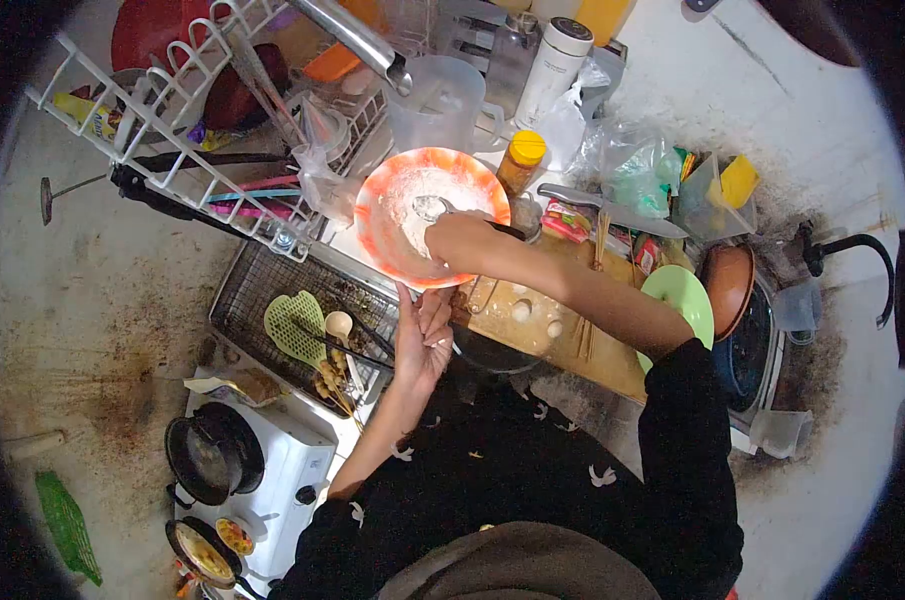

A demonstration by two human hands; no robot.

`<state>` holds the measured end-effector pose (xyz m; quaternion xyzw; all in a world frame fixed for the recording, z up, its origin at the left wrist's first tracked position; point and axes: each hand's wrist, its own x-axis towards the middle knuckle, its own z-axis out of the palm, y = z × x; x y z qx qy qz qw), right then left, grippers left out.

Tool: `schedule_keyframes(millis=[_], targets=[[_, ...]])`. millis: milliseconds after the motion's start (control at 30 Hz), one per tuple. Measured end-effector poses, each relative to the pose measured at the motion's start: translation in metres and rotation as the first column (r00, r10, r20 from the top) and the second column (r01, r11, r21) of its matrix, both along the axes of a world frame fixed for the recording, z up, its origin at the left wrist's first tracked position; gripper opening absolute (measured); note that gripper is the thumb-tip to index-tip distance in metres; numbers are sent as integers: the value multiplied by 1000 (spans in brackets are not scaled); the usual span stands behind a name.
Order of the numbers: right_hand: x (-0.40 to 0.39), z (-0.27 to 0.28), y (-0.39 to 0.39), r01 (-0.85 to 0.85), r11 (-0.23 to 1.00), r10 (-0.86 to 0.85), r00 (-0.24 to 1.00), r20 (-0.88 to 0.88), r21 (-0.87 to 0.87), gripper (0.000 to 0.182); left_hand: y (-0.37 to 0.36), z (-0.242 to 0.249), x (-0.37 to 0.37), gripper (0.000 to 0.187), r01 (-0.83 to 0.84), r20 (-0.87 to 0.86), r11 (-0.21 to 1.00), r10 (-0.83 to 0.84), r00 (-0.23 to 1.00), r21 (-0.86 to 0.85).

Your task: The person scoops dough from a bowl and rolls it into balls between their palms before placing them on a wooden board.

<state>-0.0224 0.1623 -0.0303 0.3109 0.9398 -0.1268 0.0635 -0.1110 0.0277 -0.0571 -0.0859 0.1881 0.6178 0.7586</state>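
Fingers of the right hand [459,240] are closed around the handle of a metal spoon [434,208], whose bowl rests in white flour inside an orange-rimmed plate [382,195]. Below it, the left hand [422,335] is open, fingers together and pointing up, with the fingertips [412,298] touching the plate's lower rim; it grips nothing. The plate sits tilted toward the camera, at the centre of a crowded counter, between a white dish rack [162,130] on the left and a wooden board [532,320] on the right.

On the board lie a few small white dough balls [520,311] and a pair of chopsticks [584,335]. A dark bowl [492,355] sits at the board's near edge, partly hidden by the right forearm. Just above the plate stand a clear jug [437,100], a yellow-capped jar [520,160] and a tall white bottle [554,65]. A knife [612,210] lies beside the jar, near some plastic bags [627,160]. To the right are a green plate [684,295] and a brown pan [729,285].

Lower left, a wire tray [262,290] holds a green strainer [294,325] and a wooden spoon. Nearer the camera, a white stove [282,470] carries a black pot [212,455]. Both arms wear black sleeves with small white marks.
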Motion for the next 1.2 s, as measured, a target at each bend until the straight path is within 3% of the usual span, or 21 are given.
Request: schedule_keyframes(millis=[100, 167, 233, 300, 333, 367, 433, 567, 600, 667, 700, 767, 833, 867, 933, 1033, 1100, 1167, 1200], targets=[[2, 2, 4, 76, 995, -77, 997, -8, -62, 13, 0, 6, 1, 58, -6, 44, 1000, 7, 999, -29], [8, 9, 12, 29, 966, -62, 991, -121, -259, 20, -2, 1, -2, 54, 1, 79, 999, 2, 997, -37], [12, 18, 18, 64, 937, -121, 981, -149, -343, 21, -6, -6, 0, 50, 7, 115, 999, -2, 993, -44], [19, 30, 23, 98, 898, -187, 967, -173, -428, 22, -14, -15, 5, 42, 131, 342, 990, -103, 934, -59], [25, 35, 25, 31, 834, -202, 947, -252, -551, 22, -18, -23, 10, 34, 178, 375, 981, -194, 907, 77], [33, 40, 25, -47, 752, -227, 918, -326, -657, 22, -17, -12, 19, 34, 186, 373, 980, -201, 906, 78], [53, 62, 12, -50, 748, -228, 917, -327, -662, 24, -10, 20, 37, 28, 99, -36, 956, -113, 993, -278], [100, 82, -29, -69, 675, -298, 885, -357, -734, 27, 0, 21, 60, 23, 126, 26, 987, -124, 992, -101], [110, 78, -42, -49, 708, -322, 865, -383, -705, 26, 1, 14, 65, 26, 120, 7, 993, -120, 993, -21], [124, 83, -75, 61, 837, -365, 803, -471, -543, 22, 8, 16, 79, 27, 157, 31, 987, -156, 987, -31], [130, 78, -85, 75, 836, -378, 798, -470, -544, 22, 10, 19, 87, 29, 178, 52, 983, -176, 983, -43], [141, 63, -97, 160, 968, -245, 762, -599, -194, 18, 9, 10, 93, 31, 252, 25, 966, -254, 967, 50], [152, 59, -104, 203, 968, -250, 793, -556, -145, 18, 10, 10, 103, 34, 259, 57, 959, -267, 962, 113], [156, 58, -107, 219, 968, -247, 778, -577, -119, 17, 10, 22, 113, 35, 230, -21, 973, -230, 973, 26], [165, 58, -114, 241, 966, -247, 761, -600, -91, 17, 13, 23, 122, 36, 232, -12, 972, -232, 973, 28], [174, 54, -129, 385, 923, -318, 742, -590, -13, 22, 15, 18, 132, 38, 265, -74, 962, -260, 963, 72], [176, 45, -136, 399, 905, -220, 732, -645, 146, 30, 20, 14, 139, 40, 305, -148, 945, -288, 946, 116], [170, 40, -147, 428, 893, -255, 737, -626, 140, 32, 24, 16, 145, 42, 223, -55, 960, -217, 975, 172], [169, 38, -150, 454, 881, -293, 743, -602, 131, 34, 21, 25, 149, 44, 212, -110, 964, -196, 974, 162]])
